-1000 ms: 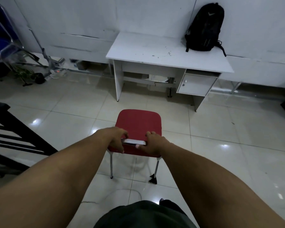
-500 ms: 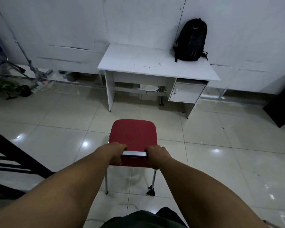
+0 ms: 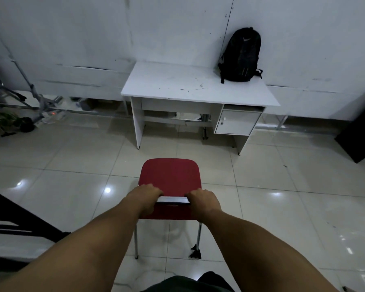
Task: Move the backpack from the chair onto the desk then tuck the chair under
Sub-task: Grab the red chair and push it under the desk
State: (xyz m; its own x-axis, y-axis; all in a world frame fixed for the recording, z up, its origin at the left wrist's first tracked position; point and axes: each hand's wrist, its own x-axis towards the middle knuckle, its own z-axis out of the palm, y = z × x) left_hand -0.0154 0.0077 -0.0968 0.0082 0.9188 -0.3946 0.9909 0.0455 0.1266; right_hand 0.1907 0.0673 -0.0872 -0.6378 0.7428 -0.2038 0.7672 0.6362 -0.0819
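Note:
A black backpack (image 3: 240, 55) stands upright on the right end of the white desk (image 3: 177, 85), leaning against the wall. The red chair (image 3: 170, 175) stands on the tiled floor in front of the desk, about one tile short of it, its seat facing the desk. My left hand (image 3: 144, 198) and my right hand (image 3: 202, 200) both grip the top edge of the chair's backrest, one at each end. The chair's front legs are hidden under the seat.
The desk has an open knee space on the left and a small cabinet (image 3: 237, 121) on the right. A dark railing (image 3: 13, 220) runs at the lower left. Tripod legs and a plant (image 3: 19, 121) sit far left, a dark box (image 3: 360, 127) far right.
The chair has moved forward over the floor toward the desk, both hands keeping their grip on the backrest. The view has shifted so the desk sits more central.

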